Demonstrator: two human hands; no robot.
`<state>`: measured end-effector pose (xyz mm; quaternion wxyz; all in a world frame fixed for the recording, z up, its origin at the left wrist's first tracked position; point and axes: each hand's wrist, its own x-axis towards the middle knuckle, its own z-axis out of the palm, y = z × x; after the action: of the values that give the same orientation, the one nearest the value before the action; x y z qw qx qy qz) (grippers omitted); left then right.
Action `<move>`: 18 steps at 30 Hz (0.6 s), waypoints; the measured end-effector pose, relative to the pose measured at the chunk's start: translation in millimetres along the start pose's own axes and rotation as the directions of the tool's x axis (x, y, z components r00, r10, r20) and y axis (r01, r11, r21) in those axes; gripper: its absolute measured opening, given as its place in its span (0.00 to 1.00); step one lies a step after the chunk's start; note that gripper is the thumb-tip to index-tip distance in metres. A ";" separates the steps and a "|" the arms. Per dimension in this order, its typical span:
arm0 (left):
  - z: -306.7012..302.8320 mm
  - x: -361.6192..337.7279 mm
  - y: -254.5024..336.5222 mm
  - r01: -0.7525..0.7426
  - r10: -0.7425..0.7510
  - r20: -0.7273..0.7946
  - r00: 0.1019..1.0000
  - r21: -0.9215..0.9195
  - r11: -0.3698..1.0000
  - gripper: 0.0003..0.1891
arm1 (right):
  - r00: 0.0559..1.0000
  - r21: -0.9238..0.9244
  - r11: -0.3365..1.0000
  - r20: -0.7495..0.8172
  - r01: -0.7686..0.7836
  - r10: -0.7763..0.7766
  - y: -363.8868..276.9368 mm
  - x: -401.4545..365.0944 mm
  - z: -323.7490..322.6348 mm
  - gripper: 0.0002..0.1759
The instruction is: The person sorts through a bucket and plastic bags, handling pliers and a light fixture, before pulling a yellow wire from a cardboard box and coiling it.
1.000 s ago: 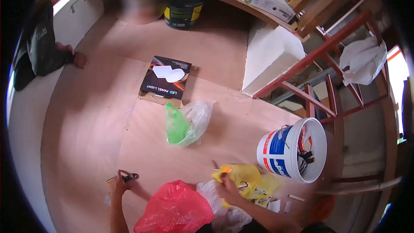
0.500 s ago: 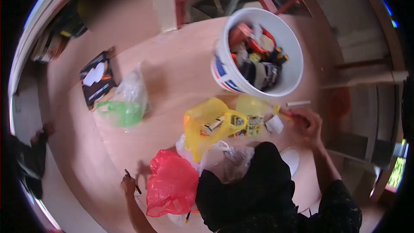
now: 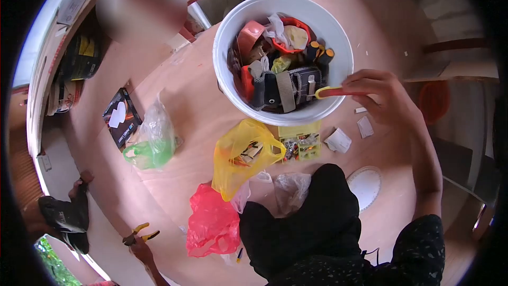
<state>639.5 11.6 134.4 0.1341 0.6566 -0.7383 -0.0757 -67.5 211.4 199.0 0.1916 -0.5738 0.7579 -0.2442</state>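
Note:
At the bucket's right rim, my right hand (image 3: 383, 92) is closed on a red-and-yellow handled tool (image 3: 332, 92), whose yellow end reaches over the bucket's contents. The white bucket (image 3: 225, 82) holds a dark tool pouch (image 3: 288, 89), an orange-red round item (image 3: 302, 24), black-and-orange handles (image 3: 320, 53) and other mixed things. Low on the left, my left hand (image 3: 142, 251) grips pliers (image 3: 142, 233) with yellow and black handles above the floor. Right of that hand lies a red plastic bag (image 3: 211, 225).
A yellow bag (image 3: 227, 167) lies beside a compartment box (image 3: 312, 151) of small parts. White packets (image 3: 338, 140), a round white panel (image 3: 365, 188), a green-and-clear bag (image 3: 153, 151) and a black box (image 3: 123, 116) rest on the floor. Another person's foot (image 3: 79, 185) is at the left.
My right hand has moved up to the bucket's rim with the red-and-yellow tool. My left hand has moved slightly down and left, its pliers now clearly visible. The view has shifted.

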 end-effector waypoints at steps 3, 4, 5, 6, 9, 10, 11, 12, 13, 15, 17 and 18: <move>-20.9 -2.3 47.1 0.078 -0.089 0.193 0.977 0.064 0.995 0.18 | 0.958 -0.018 0.988 0.249 0.151 -0.142 8.0 23.5 20.5 0.12; -17.9 -8.2 64.8 0.101 -0.097 0.158 0.983 -0.021 0.995 0.18 | 0.913 -0.104 0.968 0.369 0.227 -0.174 12.3 26.6 34.1 0.14; -13.4 -15.6 82.0 0.121 -0.107 0.124 0.986 -0.108 0.987 0.18 | 0.853 -0.180 0.933 0.486 0.310 -0.190 18.1 27.7 47.5 0.17; -5.0 -26.3 95.7 0.091 -0.067 0.114 0.991 -0.219 0.971 0.19 | 0.854 -0.177 0.935 0.485 0.308 -0.190 24.4 26.7 61.7 0.17; 32.3 -56.3 162.2 0.030 -0.005 0.056 0.998 -0.457 0.889 0.20 | 0.849 -0.160 0.944 0.498 0.288 -0.175 43.8 24.7 93.6 0.11; 49.7 -67.4 184.6 0.051 -0.024 0.052 0.998 -0.593 0.803 0.20 | 0.840 -0.199 0.938 0.522 0.284 -0.144 51.7 28.8 98.4 0.11; 60.0 -73.9 208.6 0.100 -0.025 0.124 0.992 -0.646 0.757 0.19 | 0.830 -0.236 0.930 0.546 0.283 -0.114 57.6 34.0 100.0 0.11; 69.2 -79.6 232.3 0.153 -0.021 0.196 0.980 -0.690 0.708 0.19 | 0.828 -0.232 0.930 0.548 0.286 -0.118 62.3 37.5 99.4 0.11; 77.7 -84.6 261.1 0.199 -0.011 0.251 0.968 -0.742 0.640 0.17 | 0.862 -0.262 0.927 0.496 0.269 -0.110 67.4 40.3 98.5 0.09; 90.9 -93.2 305.7 0.242 0.049 0.319 0.946 -0.801 0.548 0.14 | 0.889 -0.293 0.921 0.446 0.257 -0.106 64.8 43.4 91.0 0.09; 98.0 -98.5 335.9 0.241 0.088 0.335 0.938 -0.813 0.529 0.12 | 0.875 -0.154 0.988 0.477 -0.010 0.084 49.7 46.2 71.0 0.08; 98.0 -99.3 350.6 0.249 0.137 0.345 0.929 -0.852 0.460 0.11 | 0.872 -0.151 0.988 0.483 -0.008 0.081 49.3 47.8 71.3 0.08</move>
<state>287.6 147.9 132.2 0.3125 0.4889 -0.5791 -0.5727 -77.9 165.5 111.8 0.3400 -0.6114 0.7138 -0.0318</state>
